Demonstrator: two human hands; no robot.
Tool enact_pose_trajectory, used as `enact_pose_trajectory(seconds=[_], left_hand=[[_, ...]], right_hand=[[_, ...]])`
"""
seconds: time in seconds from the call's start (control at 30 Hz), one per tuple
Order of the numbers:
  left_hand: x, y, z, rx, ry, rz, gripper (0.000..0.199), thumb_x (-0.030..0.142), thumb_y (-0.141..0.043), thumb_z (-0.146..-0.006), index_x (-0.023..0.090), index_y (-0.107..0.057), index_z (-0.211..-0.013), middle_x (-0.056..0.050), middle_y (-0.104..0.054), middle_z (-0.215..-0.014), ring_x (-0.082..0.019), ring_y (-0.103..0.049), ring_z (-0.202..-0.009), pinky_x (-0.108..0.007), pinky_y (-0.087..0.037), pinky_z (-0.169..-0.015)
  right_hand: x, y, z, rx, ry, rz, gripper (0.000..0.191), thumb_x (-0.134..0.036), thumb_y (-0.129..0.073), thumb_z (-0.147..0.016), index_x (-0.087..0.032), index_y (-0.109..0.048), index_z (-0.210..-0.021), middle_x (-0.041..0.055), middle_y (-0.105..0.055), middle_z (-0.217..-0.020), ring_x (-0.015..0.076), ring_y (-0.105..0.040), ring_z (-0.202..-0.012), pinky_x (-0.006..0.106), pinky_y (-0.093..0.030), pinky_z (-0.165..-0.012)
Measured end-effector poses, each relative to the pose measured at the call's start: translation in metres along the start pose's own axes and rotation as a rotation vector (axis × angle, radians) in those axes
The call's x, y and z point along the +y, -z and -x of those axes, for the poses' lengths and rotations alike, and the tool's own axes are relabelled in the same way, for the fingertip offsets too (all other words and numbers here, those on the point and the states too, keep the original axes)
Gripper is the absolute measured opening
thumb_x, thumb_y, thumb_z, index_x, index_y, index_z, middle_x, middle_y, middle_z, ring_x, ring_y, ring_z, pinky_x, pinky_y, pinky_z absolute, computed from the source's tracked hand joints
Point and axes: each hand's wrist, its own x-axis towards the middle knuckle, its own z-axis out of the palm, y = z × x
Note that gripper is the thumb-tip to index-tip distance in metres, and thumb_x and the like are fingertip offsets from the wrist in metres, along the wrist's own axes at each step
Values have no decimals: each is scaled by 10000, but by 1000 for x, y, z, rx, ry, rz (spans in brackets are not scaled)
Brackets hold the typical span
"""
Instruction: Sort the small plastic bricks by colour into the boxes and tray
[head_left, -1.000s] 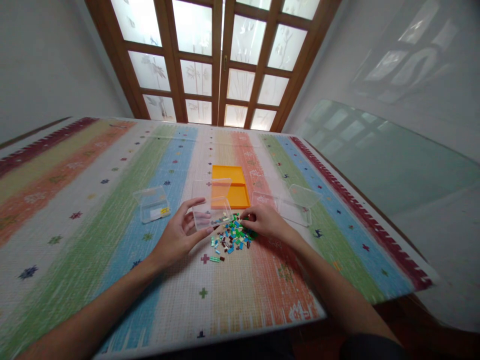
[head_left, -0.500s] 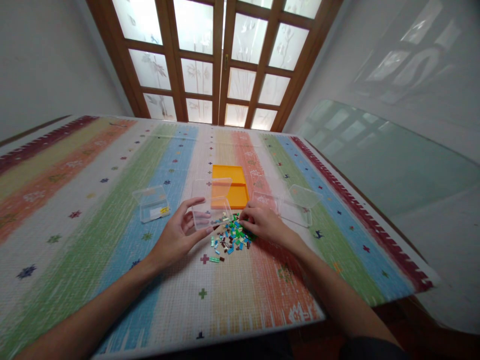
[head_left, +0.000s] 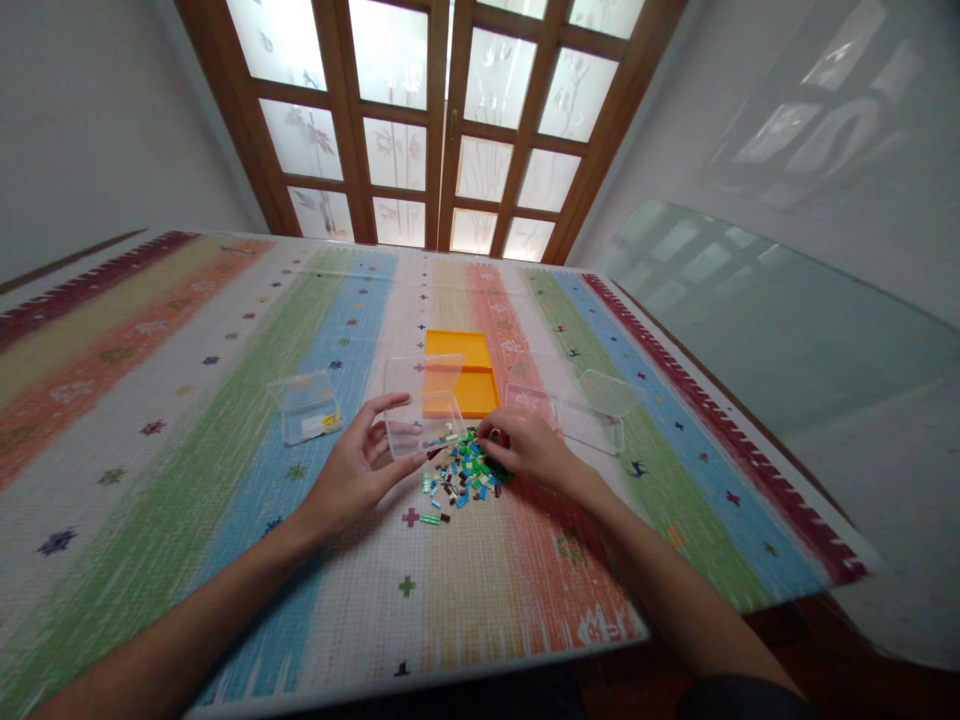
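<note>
A clear open plastic box stands beside the pile, its lid raised at the back. My left hand holds this box at its left side, with the fingers behind it and the thumb at its front edge. Small green, blue, brown and cream bricks lie in a loose pile on the cloth. At the pile's upper right edge is my right hand, its fingers pinched together over the bricks; what they hold, if anything, is too small to make out.
An open orange case lies behind the pile. Another clear box with a yellow label stands to the left, and open clear boxes lie to the right. A striped cloth covers the table.
My right hand has shifted very slightly at the pile's edge, its fingers still together. My left hand and the clear box have stayed in place.
</note>
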Motion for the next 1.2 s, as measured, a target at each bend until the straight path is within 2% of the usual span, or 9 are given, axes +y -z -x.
enact_pose_trajectory(seconds=[0.17, 0.43, 0.67, 0.9, 1.2], left_hand=[[1, 0, 0, 27, -12, -5, 613, 324, -770, -830, 243, -497, -1373, -121, -656, -1365, -255, -718, -1151, -465, -575, -1051], [4, -1, 1, 20, -6, 40, 610, 298, -772, -821, 240, -487, -1357, -112, -684, -1314, -258, -726, -1142, -478, -574, -1054], [3, -2, 1, 26, 1, 73, 616, 305, -789, -810, 233, -483, -1340, -120, -607, -1429, -246, -710, -1176, -449, -565, -1083], [3, -2, 1, 17, 10, 77, 633, 318, -788, -814, 235, -471, -1356, -127, -599, -1433, -259, -703, -1194, -496, -544, -1106], [-3, -1, 0, 28, -15, 78, 624, 308, -790, -812, 230, -485, -1351, -114, -631, -1372, -245, -718, -1132, -487, -569, -1068]], right_hand=[[0, 0, -1, -52, 38, 52, 137, -117, -650, -909, -178, -764, -956, 69, -750, -905, 180, -649, -827, 277, -434, -761], [-1, 1, -2, -116, 76, 193, 192, -134, -640, -937, -186, -810, -1010, 98, -745, -947, 194, -646, -847, 287, -429, -753], [0, 2, -2, -119, 69, 214, 187, -113, -640, -934, -185, -809, -971, 101, -741, -970, 198, -645, -863, 283, -424, -749], [3, 1, -2, -110, 81, 229, 161, -154, -648, -955, -177, -803, -995, 102, -748, -969, 194, -651, -852, 275, -407, -723], [6, -2, -1, -102, 112, 243, 174, -136, -649, -942, -201, -794, -1014, 82, -749, -977, 182, -647, -837, 266, -396, -706]])
